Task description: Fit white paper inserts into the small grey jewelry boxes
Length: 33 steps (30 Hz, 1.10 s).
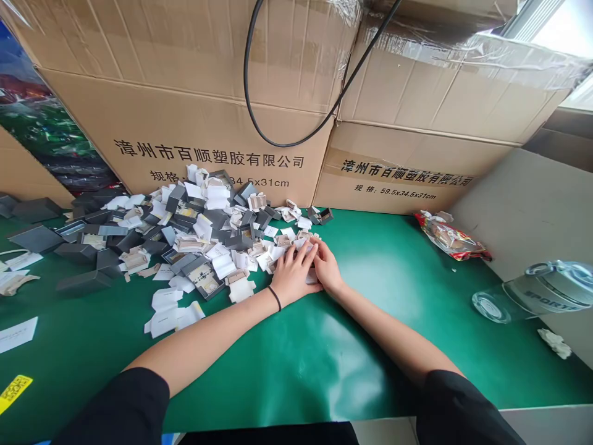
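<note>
My left hand (pixel 293 275) and my right hand (pixel 327 266) meet at the right end of a heap on the green table. Both curl around a small bunch of folded white paper pieces (pixel 312 277), which shows between them and is mostly covered by my fingers. My left wrist wears a thin black band (pixel 275 298). Just left of my hands lie loose white and beige folded paper inserts (pixel 239 287), and a dark grey open box (pixel 202 278) with a printed card in it. Farther left, more dark grey boxes (pixel 83 284) are mixed with paper.
Large cardboard cartons (pixel 208 117) stand along the back, with a black cable (pixel 278 144) hanging before them. On the right are a red snack packet (pixel 451 238), a clear sports bottle (pixel 532 293) and crumpled tissue (pixel 555 343). A yellow label (pixel 15 392) lies front left on the green table (pixel 259 377).
</note>
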Each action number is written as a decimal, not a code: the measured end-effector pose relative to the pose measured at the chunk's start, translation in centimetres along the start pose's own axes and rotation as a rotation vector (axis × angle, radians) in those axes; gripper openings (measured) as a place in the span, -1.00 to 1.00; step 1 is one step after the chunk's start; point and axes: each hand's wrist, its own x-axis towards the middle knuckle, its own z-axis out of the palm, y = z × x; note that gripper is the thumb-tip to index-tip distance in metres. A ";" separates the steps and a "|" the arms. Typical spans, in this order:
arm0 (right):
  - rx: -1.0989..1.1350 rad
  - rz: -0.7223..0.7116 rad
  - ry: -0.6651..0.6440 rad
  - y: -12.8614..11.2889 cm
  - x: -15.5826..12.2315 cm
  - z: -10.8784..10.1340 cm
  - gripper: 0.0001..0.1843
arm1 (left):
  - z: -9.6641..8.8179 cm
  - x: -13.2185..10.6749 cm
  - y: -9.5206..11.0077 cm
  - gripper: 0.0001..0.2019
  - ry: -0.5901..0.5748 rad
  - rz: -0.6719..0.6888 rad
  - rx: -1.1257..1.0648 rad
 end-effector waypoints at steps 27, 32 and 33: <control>0.347 -0.014 -0.424 -15.4 11.4 9.4 -0.71 | -18.3 6.7 -15.1 -0.64 0.435 -0.171 0.084; 0.278 0.034 -0.326 -11.3 11.9 7.4 -0.77 | -18.8 4.7 -20.4 -0.53 0.391 -0.305 0.085; 0.282 0.082 -0.266 -10.1 11.8 6.5 -0.78 | -18.6 4.4 -21.0 -0.52 0.406 -0.327 0.075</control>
